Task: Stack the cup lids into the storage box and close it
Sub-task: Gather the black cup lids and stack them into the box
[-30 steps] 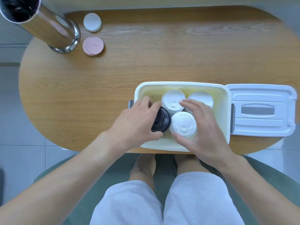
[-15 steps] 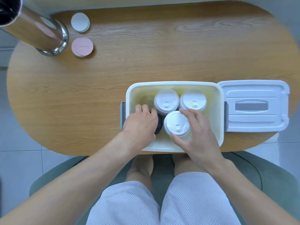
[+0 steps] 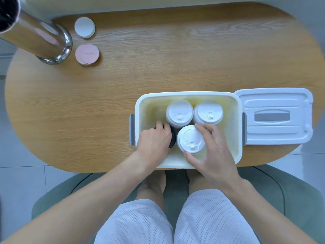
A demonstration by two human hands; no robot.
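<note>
L hand [image 3: 154, 140]: fingers curled on black lid stack [image 3: 172, 139], box's 8 o'clock.
R hand [image 3: 213, 152]: fingers pinch white lid stack [image 3: 191, 139].
Risk: stacks crowd in storage box [image 3: 235, 138], could tip; box cover [image 3: 274, 117] off at 3 o'clock.

1. The pink round coaster [image 3: 87, 54] near the table's far left corner carries a short line of small print across its middle; the letters are too blurred to make out.
2. No other text, number or brand can be read.
</note>
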